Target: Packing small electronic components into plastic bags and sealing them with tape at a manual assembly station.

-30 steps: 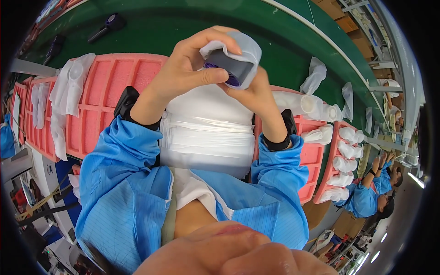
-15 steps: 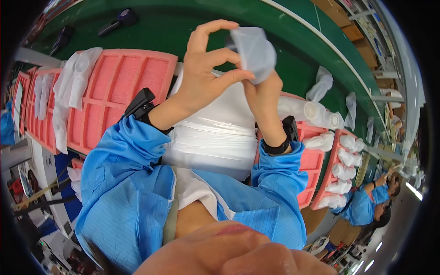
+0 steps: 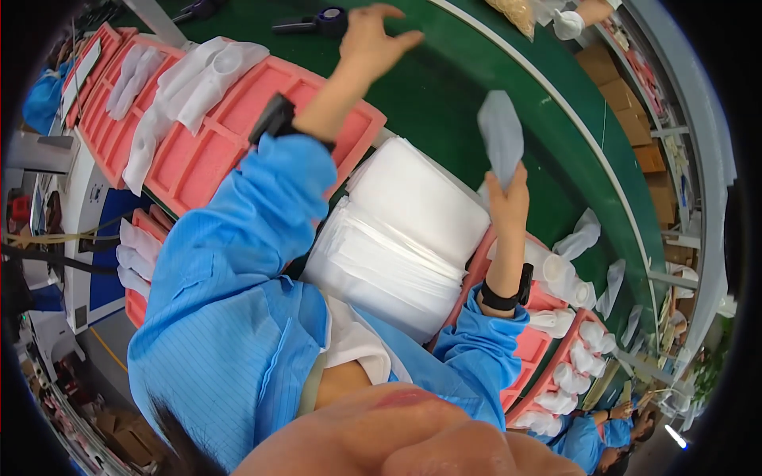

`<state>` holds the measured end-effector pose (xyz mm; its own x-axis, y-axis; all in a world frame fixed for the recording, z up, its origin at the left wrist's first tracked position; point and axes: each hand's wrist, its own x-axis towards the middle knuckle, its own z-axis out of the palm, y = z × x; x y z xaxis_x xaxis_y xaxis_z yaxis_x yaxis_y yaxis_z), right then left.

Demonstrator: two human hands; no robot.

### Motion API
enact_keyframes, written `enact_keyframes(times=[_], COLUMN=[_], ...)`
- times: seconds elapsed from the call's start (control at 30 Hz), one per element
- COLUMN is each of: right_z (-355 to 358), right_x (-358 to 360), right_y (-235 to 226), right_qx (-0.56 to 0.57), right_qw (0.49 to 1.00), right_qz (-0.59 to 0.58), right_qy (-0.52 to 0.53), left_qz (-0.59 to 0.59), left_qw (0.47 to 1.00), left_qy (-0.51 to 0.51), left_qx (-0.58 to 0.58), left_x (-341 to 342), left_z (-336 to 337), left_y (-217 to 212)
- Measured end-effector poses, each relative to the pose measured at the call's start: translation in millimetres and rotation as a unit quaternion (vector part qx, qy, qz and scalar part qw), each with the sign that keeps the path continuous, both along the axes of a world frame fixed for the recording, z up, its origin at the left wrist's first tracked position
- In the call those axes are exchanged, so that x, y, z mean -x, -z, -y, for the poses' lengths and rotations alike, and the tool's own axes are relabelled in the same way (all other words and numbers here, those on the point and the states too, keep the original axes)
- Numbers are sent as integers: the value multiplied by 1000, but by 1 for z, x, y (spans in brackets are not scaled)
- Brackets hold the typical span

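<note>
My left hand (image 3: 371, 44) reaches out over the green surface, fingers apart and nothing in them. Close beside it lies a dark device (image 3: 329, 21) with a round head and a straight handle, shaped like a hair dryer. A translucent white bag (image 3: 502, 131) stands up from my right hand (image 3: 510, 198), whose fingers grip its lower end. The bag looks thin and flattened. Between my arms sits a stack of white bags or sheets (image 3: 417, 202) in two piles.
Pink foam trays (image 3: 214, 155) with compartments lie at left, white-wrapped items (image 3: 226, 62) across them. More wrapped pieces (image 3: 583, 357) fill a tray at right. Loose bags (image 3: 579, 234) rest on the green worktop (image 3: 444, 71). Another person's hand (image 3: 594, 11) shows at the far edge.
My hands have come apart. The left has let go of the bag and moved away to the far left; the right keeps the bag, now lower and further right. The view has turned.
</note>
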<state>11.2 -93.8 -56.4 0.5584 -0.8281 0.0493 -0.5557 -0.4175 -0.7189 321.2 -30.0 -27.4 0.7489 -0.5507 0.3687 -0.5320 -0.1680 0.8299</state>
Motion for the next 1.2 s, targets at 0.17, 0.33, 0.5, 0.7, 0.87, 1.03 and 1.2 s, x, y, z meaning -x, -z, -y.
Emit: enact_keyframes(times=[0.17, 0.33, 0.5, 0.7, 0.87, 1.03, 1.2], right_z=[13, 0, -23, -13, 0, 0, -3], right_x=[7, -4, -22, -21, -11, -13, -16], right_y=[22, 0, -16, -13, -5, -5, -11], right_qx=[262, 313, 85, 105, 80, 176, 126], right_qw=[925, 930, 992, 988, 994, 983, 989], right_qz=[-260, -186, 85, 99, 75, 58, 78], right_qy=[86, 59, -32, -47, -1, 20, 11], left_qz=[21, 44, -122, -107, -14, 19, 184], left_qw=[967, 965, 945, 925, 945, 921, 874], left_qy=[-162, -45, 251, 364, 325, 353, 419], left_qx=[-197, -254, -170, 11, 25, -162, -165], left_x=[-101, -114, 5, 142, 183, 192, 201], left_z=[15, 11, 6, -17, -44, -52, -55], left_y=[50, 65, 38, 31, 41, 37, 68])
